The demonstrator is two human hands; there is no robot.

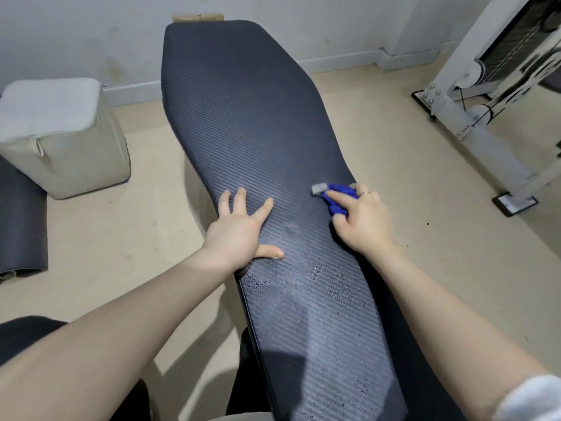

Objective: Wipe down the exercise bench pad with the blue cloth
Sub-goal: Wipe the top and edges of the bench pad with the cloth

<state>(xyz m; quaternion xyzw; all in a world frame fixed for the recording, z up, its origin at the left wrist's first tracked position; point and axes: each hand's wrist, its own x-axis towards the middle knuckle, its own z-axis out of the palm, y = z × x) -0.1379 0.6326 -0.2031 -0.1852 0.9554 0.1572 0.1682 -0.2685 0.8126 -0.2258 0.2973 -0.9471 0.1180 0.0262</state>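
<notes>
A long dark ribbed bench pad (255, 123) runs from the bottom of the view up to the far wall. Wet droplets show on its near half. My left hand (239, 229) lies flat on the pad's left edge, fingers spread, holding nothing. My right hand (361, 220) presses a bunched blue cloth (338, 197) against the pad's right edge, near the middle of its length. A small grey tag on the cloth sticks out to the left of my fingers. A ring sits on one right finger.
A beige padded block (60, 138) stands on the floor at the left, with a dark pad (21, 226) beside it. A white machine frame (485, 86) with its feet on the floor fills the right. The wall is just behind the pad's far end.
</notes>
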